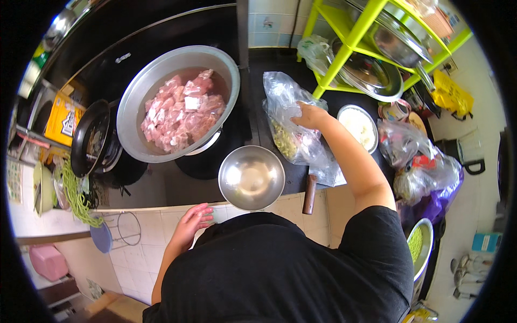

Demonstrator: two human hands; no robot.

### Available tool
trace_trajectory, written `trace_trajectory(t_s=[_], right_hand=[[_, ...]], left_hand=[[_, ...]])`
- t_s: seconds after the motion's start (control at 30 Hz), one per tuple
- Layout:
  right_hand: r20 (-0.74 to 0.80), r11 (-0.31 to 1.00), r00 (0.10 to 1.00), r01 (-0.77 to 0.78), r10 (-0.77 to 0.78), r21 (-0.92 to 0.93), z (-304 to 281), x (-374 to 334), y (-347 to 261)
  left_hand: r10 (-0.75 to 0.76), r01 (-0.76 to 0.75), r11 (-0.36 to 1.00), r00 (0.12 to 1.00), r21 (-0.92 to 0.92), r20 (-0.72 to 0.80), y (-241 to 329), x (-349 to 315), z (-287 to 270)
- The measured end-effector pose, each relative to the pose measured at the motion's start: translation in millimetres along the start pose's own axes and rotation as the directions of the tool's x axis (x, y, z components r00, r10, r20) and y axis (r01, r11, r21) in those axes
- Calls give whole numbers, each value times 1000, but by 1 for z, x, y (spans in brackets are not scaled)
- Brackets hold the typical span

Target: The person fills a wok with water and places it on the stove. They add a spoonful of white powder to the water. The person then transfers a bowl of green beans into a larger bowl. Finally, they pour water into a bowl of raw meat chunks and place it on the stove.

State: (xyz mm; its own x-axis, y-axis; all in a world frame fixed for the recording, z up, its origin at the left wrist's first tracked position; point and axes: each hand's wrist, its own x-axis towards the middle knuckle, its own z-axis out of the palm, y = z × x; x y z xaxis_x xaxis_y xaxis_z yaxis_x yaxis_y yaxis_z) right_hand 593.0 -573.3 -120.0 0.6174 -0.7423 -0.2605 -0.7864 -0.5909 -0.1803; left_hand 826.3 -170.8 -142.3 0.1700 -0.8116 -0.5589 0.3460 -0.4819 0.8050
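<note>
My right hand (311, 116) reaches across the counter, its fingers closed on a clear plastic bag (280, 89). Pale yellow-green pieces show through the lower part of the bag. Partly beneath it lies a cleaver (309, 195), its wooden handle jutting over the counter's front edge. My left hand (195, 220) hangs near that edge with its fingers apart, holding nothing. Between my hands a shiny steel bowl (251, 177) stands at the edge, with no food visible inside. Beyond it to the left, a big metal basin (125, 124) holds raw meat chunks (183, 110) in pinkish liquid.
A bowl of white food (356, 127) sits right of my forearm. Behind it rises a green rack (350, 40) with pot lids and pans. More filled plastic bags (414, 161) crowd the right side. A black pan (89, 137) stands left of the basin.
</note>
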Motion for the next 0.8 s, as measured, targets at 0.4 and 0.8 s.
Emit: trace_trajectory(t_s=[0.4, 0.8], right_hand=[[-172, 960, 985, -26, -24, -277, 4, 29, -11], [-455, 390, 728, 274, 513, 879, -140, 107, 19]], left_hand=[[1, -38, 982, 980, -186, -197, -15, -38, -6], [25, -51, 988, 985, -145, -172, -2, -28, 8]])
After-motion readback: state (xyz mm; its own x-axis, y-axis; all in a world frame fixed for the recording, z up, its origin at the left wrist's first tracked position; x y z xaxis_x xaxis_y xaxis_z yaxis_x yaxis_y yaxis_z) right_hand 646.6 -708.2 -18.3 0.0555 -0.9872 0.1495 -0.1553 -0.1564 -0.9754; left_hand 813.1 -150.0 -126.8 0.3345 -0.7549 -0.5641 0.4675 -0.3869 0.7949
